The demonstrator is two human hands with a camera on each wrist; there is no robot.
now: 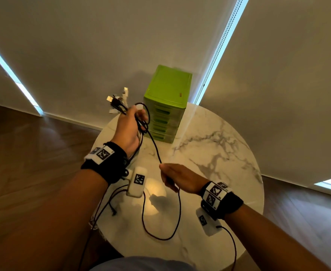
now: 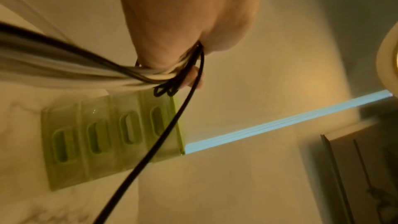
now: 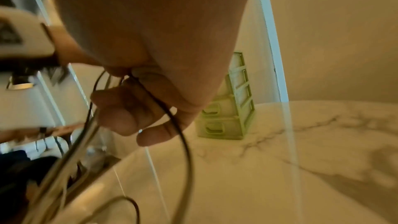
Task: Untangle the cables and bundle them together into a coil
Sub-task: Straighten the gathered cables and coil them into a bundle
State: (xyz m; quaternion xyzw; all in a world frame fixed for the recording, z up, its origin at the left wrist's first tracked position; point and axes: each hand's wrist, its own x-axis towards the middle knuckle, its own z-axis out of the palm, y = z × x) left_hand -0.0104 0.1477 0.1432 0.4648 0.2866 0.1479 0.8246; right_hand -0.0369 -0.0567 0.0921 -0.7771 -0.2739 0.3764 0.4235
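Note:
My left hand (image 1: 130, 126) is raised above the table and grips a bundle of black and white cables (image 1: 119, 105), whose plug ends stick out past the fingers. The left wrist view shows the same cable bundle (image 2: 137, 74) running under the curled fingers. One black cable (image 1: 154, 145) leaves the bundle in a small loop and slants down to my right hand (image 1: 177, 178), which pinches it. Below that hand the black cable hangs in a wide loop (image 1: 160, 238) onto the table. In the right wrist view the fingers (image 3: 129, 108) curl round this black cable (image 3: 172, 118).
A green mini drawer unit (image 1: 167, 103) stands at the back of the round marble table (image 1: 219, 153), just beyond my left hand. Wooden floor surrounds the table. Loose cable ends (image 1: 112, 211) trail over the table's near left edge.

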